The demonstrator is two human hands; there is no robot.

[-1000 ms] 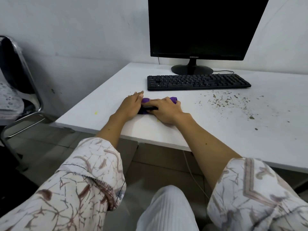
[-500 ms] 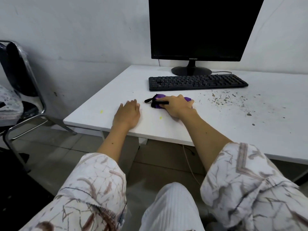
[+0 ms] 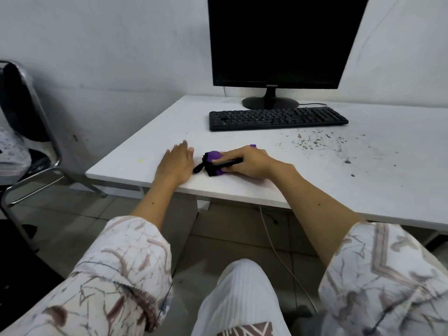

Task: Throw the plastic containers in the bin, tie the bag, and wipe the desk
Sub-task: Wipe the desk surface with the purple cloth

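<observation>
A purple cloth with black trim and a black loop (image 3: 213, 162) lies bunched on the white desk (image 3: 150, 144) near its front edge. My right hand (image 3: 249, 161) lies over the cloth, with its fingers curled round it and a black strap across the knuckles. My left hand (image 3: 175, 162) rests flat on the desk just left of the cloth, fingers straight, holding nothing. Dark crumbs and specks (image 3: 317, 141) are scattered over the desk to the right of my right hand. No plastic containers, bin or bag are in view.
A black keyboard (image 3: 277, 118) and a dark monitor (image 3: 281, 42) stand at the back of the desk against the wall. A metal-framed chair (image 3: 29, 132) stands at the left. A cable (image 3: 278, 253) hangs below the desk over the tiled floor.
My left hand has come off the cloth and now lies flat beside it. My right hand keeps the cloth under it, its black loop now sticking out to the left.
</observation>
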